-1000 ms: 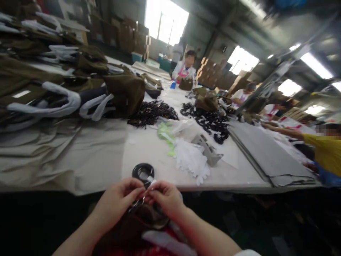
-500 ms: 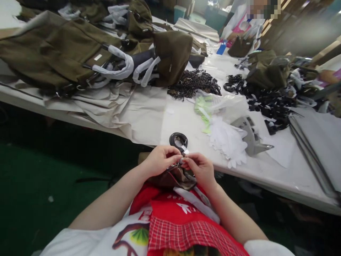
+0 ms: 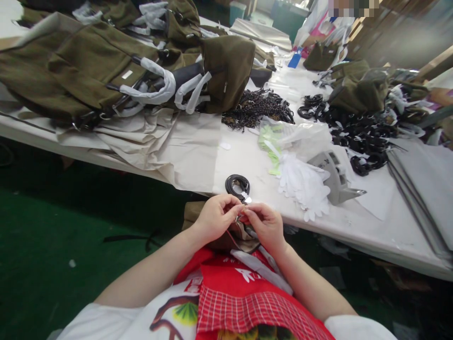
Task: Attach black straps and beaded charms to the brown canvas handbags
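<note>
My left hand (image 3: 220, 215) and my right hand (image 3: 266, 224) meet fingertip to fingertip over my lap, both closed in a pinch. What they pinch is too small and too covered by the fingers to make out. Just below them is an olive-brown bag (image 3: 230, 243) with a metal zipper edge, lying against my red apron (image 3: 230, 278). Beyond the fingers, at the table's edge, a coiled black strap (image 3: 237, 185) rests with a small white tag (image 3: 247, 198) beside it.
Olive bags (image 3: 85, 71) with white-wrapped handles cover the table's left side. Dark braided cords (image 3: 262, 111) lie in a heap at the middle. White paper tags (image 3: 304, 189), a grey tape dispenser (image 3: 336, 179) and several black coiled straps (image 3: 368, 141) are to the right.
My fingertips have drawn closer together; the pale bit that showed between them is now covered. The view has shifted slightly.
</note>
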The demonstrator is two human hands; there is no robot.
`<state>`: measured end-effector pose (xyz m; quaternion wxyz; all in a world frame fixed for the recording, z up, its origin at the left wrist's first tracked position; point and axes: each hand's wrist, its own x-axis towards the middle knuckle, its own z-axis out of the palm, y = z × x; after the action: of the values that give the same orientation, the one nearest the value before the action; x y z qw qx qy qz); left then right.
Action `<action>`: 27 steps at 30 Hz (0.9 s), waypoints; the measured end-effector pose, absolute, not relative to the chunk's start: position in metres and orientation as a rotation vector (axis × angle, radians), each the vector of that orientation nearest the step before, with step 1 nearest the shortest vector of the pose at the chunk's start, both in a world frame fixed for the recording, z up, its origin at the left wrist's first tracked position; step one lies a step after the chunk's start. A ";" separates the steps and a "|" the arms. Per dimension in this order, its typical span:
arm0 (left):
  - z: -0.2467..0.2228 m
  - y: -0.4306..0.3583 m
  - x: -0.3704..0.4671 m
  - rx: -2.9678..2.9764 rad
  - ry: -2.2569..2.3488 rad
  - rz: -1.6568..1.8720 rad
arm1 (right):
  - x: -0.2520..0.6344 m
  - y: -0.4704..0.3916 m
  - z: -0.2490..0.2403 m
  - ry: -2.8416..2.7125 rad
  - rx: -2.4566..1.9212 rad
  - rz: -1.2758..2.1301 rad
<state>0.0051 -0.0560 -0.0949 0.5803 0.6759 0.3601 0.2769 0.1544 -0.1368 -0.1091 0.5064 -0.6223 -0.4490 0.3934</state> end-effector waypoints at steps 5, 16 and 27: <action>-0.096 -0.066 0.008 1.600 0.902 0.706 | 0.152 -0.137 -0.108 -1.148 -1.537 0.824; -0.099 -0.069 0.015 1.408 0.913 0.750 | 0.155 -0.133 -0.109 -1.249 -1.604 0.799; -0.095 -0.061 0.014 1.323 0.922 0.731 | 0.162 -0.120 -0.070 -1.491 -1.582 0.650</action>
<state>0.0143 -0.0606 -0.0954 0.6329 0.5785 0.4031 0.3197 0.1616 -0.1201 -0.0699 0.4224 -0.6320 -0.5955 0.2597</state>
